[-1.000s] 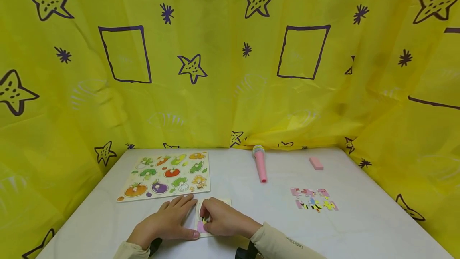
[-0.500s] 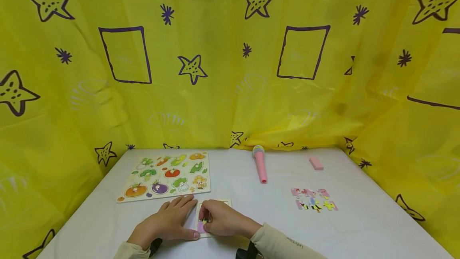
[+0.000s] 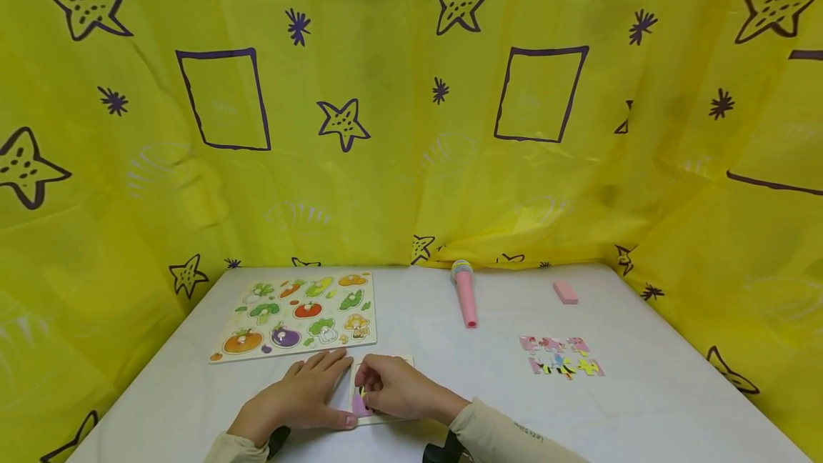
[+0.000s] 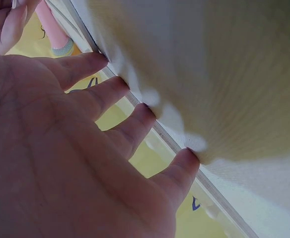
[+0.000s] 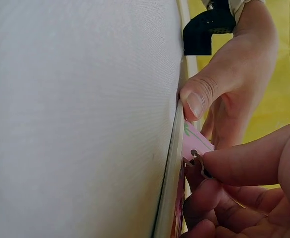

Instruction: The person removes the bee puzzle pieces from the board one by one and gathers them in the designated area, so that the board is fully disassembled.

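My left hand (image 3: pixel 302 395) lies spread on the white table, left of a small pale puzzle tray (image 3: pixel 387 421). Its thumb rests at the tray's lower left corner. In the left wrist view, its fingers (image 4: pixel 135 124) reach down to the tabletop beside a pale board edge. Over the tray, my right hand (image 3: pixel 405 388) pinches a pink jigsaw piece (image 5: pixel 194 141) between thumb and forefinger. This piece has green and black marks and stands tilted up from the tray in the right wrist view. The right hand covers most of the tray's inside.
A wooden vegetable puzzle board (image 3: pixel 292 316) lies behind the left hand. Further back is a pink toy microphone (image 3: pixel 466 295). On the right are a pink block (image 3: pixel 566 292) and several loose jigsaw pieces (image 3: pixel 561 356). Yellow patterned cloth (image 3: pixel 386 184) hangs around the table.
My right thumb and fingertips have shifted slightly up and left over the tray, and more of the pink piece shows. The left hand stays where it was.
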`<state>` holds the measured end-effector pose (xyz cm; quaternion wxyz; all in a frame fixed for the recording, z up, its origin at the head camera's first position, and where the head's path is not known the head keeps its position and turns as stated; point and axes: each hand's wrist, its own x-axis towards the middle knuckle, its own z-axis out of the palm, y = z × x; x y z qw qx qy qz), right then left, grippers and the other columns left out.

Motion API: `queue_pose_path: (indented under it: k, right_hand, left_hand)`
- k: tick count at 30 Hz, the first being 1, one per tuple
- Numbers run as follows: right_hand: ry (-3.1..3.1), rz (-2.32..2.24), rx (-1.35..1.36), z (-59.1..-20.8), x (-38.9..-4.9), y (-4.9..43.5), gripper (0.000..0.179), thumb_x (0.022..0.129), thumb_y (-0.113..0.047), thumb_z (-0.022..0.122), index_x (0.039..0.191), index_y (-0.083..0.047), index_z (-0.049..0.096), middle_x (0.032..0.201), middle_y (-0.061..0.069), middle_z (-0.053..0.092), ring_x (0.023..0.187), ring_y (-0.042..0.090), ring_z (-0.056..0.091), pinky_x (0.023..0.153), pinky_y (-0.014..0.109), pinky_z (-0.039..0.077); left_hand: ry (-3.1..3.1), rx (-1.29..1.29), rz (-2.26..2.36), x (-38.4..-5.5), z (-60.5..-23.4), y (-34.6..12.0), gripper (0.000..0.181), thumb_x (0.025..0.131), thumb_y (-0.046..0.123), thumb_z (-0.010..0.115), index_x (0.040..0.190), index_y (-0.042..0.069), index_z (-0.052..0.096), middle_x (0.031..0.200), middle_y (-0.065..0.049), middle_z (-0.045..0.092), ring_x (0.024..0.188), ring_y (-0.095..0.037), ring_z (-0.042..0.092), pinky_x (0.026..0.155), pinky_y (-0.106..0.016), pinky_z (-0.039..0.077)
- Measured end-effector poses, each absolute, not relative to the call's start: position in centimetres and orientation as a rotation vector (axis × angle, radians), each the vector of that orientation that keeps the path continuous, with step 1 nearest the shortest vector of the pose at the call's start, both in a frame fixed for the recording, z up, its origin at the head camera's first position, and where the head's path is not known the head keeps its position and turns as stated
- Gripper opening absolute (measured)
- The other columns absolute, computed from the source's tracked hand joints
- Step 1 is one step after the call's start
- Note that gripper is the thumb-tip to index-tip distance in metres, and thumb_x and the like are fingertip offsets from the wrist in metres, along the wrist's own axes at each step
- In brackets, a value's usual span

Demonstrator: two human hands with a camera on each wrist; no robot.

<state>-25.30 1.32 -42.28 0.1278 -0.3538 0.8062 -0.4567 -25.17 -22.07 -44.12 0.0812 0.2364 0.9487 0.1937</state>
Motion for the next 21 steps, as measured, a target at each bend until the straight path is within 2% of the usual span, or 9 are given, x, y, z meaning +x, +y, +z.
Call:
queue_pose_path:
  k: [8, 13, 21]
  right_hand:
    - [2.332, -1.354, -0.989, -41.98, -25.12, 1.41, 0.020, 0.091, 0.011, 0.073, 0.097, -0.007, 0.066, 0.080, -0.004, 0.063, 0.072, 0.003, 0.056, 0.067, 0.019, 0.047]
    - [2.305, -1.395, -0.946, -41.97, -25.19, 1.47, 0.019, 0.091, 0.011, 0.070, 0.098, -0.006, 0.067, 0.083, 0.002, 0.066, 0.072, 0.004, 0.058, 0.064, 0.019, 0.047]
    - [2.275, -1.444, -0.857, -41.93, -25.38, 1.71, 0.015, 0.092, 0.007, 0.071, 0.099, -0.006, 0.067, 0.081, -0.002, 0.065, 0.066, 0.008, 0.058, 0.054, 0.019, 0.046]
  left_hand:
    - [2.833, 0.709, 0.590, -25.13, -44.00, -22.10, 0.114, 0.079, 0.081, 0.076, 0.157, 0.002, 0.048, 0.168, -0.020, 0.037, 0.154, -0.047, 0.028, 0.115, -0.080, 0.019]
    - [2.832, 0.701, 0.589, -25.10, -43.97, -22.06, 0.115, 0.079, 0.081, 0.076, 0.157, 0.002, 0.048, 0.168, -0.020, 0.037, 0.154, -0.047, 0.028, 0.115, -0.081, 0.019]
    - [2.832, 0.697, 0.571, -25.17, -44.07, -22.06, 0.116, 0.079, 0.082, 0.076, 0.158, 0.003, 0.048, 0.168, -0.020, 0.036, 0.154, -0.048, 0.029, 0.115, -0.080, 0.021]
